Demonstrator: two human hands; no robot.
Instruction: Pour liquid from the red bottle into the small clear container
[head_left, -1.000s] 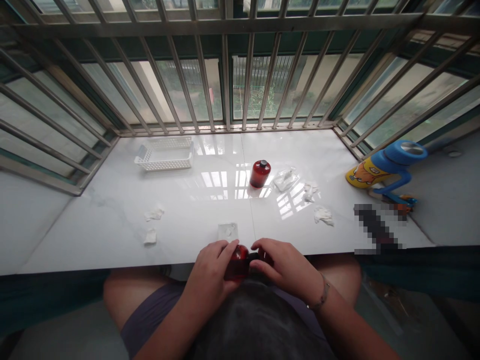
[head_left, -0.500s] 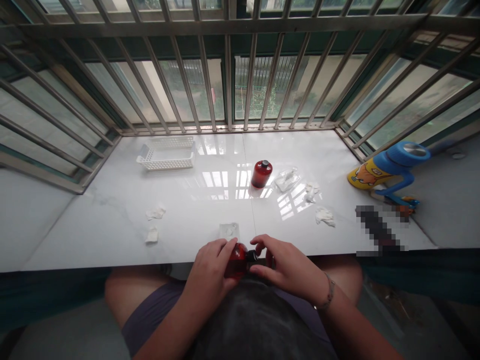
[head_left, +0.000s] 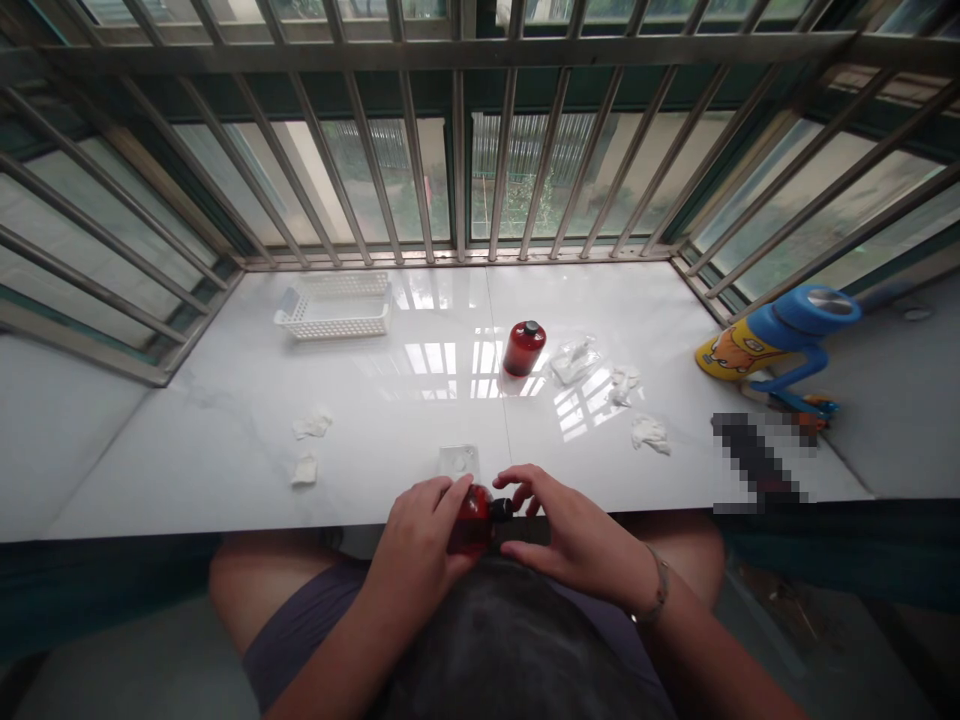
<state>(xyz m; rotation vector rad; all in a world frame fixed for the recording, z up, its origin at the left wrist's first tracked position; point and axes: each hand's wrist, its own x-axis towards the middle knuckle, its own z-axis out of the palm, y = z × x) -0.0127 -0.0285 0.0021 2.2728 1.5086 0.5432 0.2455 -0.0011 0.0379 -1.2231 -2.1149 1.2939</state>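
My left hand is wrapped round a dark red, see-through bottle with a black cap. The bottle lies tilted on its side at the table's front edge, its cap pointing right. Around the cap, my right hand curves with thumb and fingers apart; it seems to hold nothing. Just beyond the bottle is a small clear, flat piece on the table. Farther back, a second red bottle with a black cap stands upright.
A white perforated basket stands at the back left. Crumpled tissues and a clear plastic wrapper lie on the white table. At the right is a blue and yellow flask beside a blurred-out dark object. Metal bars enclose the window.
My right hand's fingers have spread a little wider around the cap, with the thumb lower. My left hand and the bottle have hardly moved.
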